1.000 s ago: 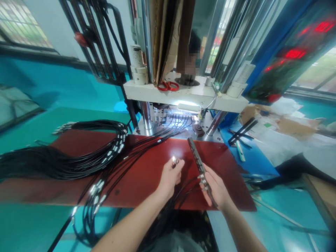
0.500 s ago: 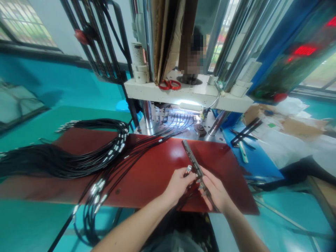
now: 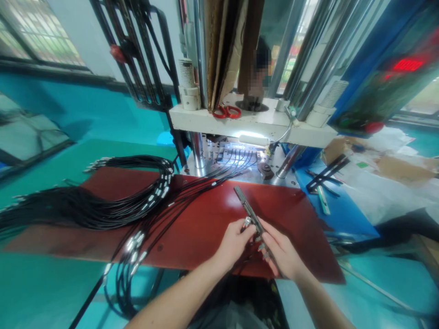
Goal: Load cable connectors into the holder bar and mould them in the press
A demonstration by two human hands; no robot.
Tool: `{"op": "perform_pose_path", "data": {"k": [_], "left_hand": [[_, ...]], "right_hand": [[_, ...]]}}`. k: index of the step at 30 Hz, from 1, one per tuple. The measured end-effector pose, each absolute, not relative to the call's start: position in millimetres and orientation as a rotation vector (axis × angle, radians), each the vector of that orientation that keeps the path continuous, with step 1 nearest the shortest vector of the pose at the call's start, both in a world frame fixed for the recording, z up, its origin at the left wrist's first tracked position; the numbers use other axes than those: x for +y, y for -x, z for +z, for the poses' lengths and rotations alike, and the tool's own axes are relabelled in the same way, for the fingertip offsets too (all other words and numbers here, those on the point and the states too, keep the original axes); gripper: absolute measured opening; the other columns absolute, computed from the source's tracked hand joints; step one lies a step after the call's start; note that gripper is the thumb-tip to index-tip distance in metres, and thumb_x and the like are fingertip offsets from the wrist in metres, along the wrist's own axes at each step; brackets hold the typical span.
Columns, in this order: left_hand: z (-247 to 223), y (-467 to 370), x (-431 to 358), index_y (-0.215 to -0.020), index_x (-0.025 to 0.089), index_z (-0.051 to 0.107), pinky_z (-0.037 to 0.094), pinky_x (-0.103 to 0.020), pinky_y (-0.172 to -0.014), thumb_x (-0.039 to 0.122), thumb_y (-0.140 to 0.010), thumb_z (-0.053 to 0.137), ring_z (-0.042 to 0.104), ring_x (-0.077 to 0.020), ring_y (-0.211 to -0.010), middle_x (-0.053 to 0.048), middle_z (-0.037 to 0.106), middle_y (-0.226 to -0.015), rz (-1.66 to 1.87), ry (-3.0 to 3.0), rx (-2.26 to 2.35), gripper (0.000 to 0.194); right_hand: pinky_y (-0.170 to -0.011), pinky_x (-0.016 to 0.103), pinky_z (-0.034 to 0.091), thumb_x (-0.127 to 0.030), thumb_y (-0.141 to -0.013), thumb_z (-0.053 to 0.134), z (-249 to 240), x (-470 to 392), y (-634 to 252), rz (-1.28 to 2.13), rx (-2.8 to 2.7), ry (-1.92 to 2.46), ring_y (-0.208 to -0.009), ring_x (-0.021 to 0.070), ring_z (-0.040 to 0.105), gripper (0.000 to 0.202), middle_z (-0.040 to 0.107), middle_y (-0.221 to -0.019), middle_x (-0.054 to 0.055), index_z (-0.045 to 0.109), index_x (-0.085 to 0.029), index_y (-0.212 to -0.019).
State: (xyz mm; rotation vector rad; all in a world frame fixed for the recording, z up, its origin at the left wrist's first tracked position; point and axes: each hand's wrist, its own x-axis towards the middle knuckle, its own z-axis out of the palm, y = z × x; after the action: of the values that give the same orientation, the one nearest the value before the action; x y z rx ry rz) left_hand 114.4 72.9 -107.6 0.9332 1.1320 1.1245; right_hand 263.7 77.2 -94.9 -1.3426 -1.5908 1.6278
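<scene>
Over the front part of the red-brown board [image 3: 202,228], both hands are together at a long dark metal bar [image 3: 245,201]. My right hand [image 3: 279,249] is closed around the lower part of the bar, which slants up and to the left. My left hand [image 3: 235,240] pinches a small piece with a silvery end [image 3: 246,221] against the bar's left side. More small metallic ends show by the fingers of my right hand. The fingers hide how these pieces meet the bar.
Bundles of black cables [image 3: 85,205] lie on the board's left. Behind stands a press with a white plate [image 3: 212,119], red scissors [image 3: 227,112] on it and a lit fixture [image 3: 236,154] below. Tools, including a green-handled cutter [image 3: 323,201], lie on a blue surface [image 3: 356,219] at right.
The whole view has shifted slightly, so the press and cables appear further right. The bar's upper end has moved a little left and down. Both hands keep their hold.
</scene>
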Motion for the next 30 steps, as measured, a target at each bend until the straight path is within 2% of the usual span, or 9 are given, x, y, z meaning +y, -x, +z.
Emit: {"op": "perform_pose_path", "data": {"k": [3, 5, 9, 18, 25, 28, 30], "left_hand": [[-106, -106, 74, -0.078, 0.017, 0.049, 0.023, -0.018, -0.043, 0.044, -0.077, 0.05, 0.03, -0.0059, -0.047, 0.006, 0.038, -0.057, 1.196, -0.816, 1.105, 0.027], [-105, -103, 72, -0.082, 0.02, 0.045, 0.02, -0.017, -0.04, 0.045, -0.076, 0.052, 0.029, -0.0052, -0.045, 0.007, 0.036, -0.058, 1.246, -0.696, 1.054, 0.026], [-106, -104, 67, -0.074, 0.021, 0.036, 0.023, -0.016, -0.038, 0.039, -0.074, 0.058, 0.032, -0.0051, -0.044, 0.008, 0.037, -0.056, 1.31, -0.639, 0.916, 0.028], [-112, -110, 67, -0.059, 0.015, 0.046, 0.021, -0.018, -0.038, 0.037, -0.069, 0.06, 0.03, -0.0037, -0.038, 0.007, 0.04, -0.047, 1.201, -0.838, 1.166, 0.028], [-103, -109, 72, -0.058, 0.015, 0.051, 0.014, -0.02, -0.038, 0.044, -0.07, 0.055, 0.021, -0.0037, -0.035, 0.009, 0.029, -0.038, 1.043, -0.788, 1.124, 0.032], [-103, -109, 74, -0.057, 0.015, 0.051, 0.013, -0.02, -0.037, 0.044, -0.068, 0.057, 0.02, -0.0034, -0.034, 0.009, 0.03, -0.039, 1.055, -0.792, 1.111, 0.032], [-104, -109, 74, -0.057, 0.015, 0.051, 0.012, -0.02, -0.036, 0.043, -0.068, 0.058, 0.02, -0.0035, -0.034, 0.009, 0.03, -0.038, 1.046, -0.785, 1.108, 0.031]], "right_hand": [[-0.026, 0.016, 0.029, -0.049, -0.082, 0.043, -95, 78, -268, 1.637, -1.453, 1.357, -0.026, 0.0063, 0.042, 0.058, 0.053, -0.051, -0.004, 0.036, -0.02, -0.132], [-0.025, 0.016, 0.027, -0.049, -0.082, 0.044, -96, 79, -271, 1.662, -1.386, 1.348, -0.025, 0.0073, 0.042, 0.061, 0.054, -0.05, -0.003, 0.033, -0.018, -0.133], [-0.025, 0.016, 0.029, -0.048, -0.082, 0.045, -99, 82, -274, 1.722, -1.401, 1.306, -0.026, 0.0078, 0.043, 0.062, 0.055, -0.049, -0.003, 0.031, -0.017, -0.134], [-0.026, 0.015, 0.032, -0.049, -0.081, 0.043, -96, 80, -270, 1.709, -1.491, 1.36, -0.026, 0.0057, 0.043, 0.06, 0.057, -0.052, -0.002, 0.036, -0.018, -0.132], [-0.028, 0.018, 0.035, -0.048, -0.082, 0.042, -103, 79, -275, 1.652, -1.518, 1.371, -0.028, 0.007, 0.045, 0.057, 0.06, -0.055, -0.001, 0.038, -0.018, -0.13], [-0.032, 0.02, 0.039, -0.048, -0.082, 0.042, -101, 78, -275, 1.641, -1.538, 1.382, -0.03, 0.0078, 0.046, 0.057, 0.059, -0.053, -0.002, 0.039, -0.017, -0.13], [-0.03, 0.02, 0.037, -0.05, -0.081, 0.042, -99, 78, -273, 1.633, -1.544, 1.393, -0.029, 0.0078, 0.044, 0.059, 0.057, -0.051, -0.002, 0.039, -0.017, -0.13]]}}
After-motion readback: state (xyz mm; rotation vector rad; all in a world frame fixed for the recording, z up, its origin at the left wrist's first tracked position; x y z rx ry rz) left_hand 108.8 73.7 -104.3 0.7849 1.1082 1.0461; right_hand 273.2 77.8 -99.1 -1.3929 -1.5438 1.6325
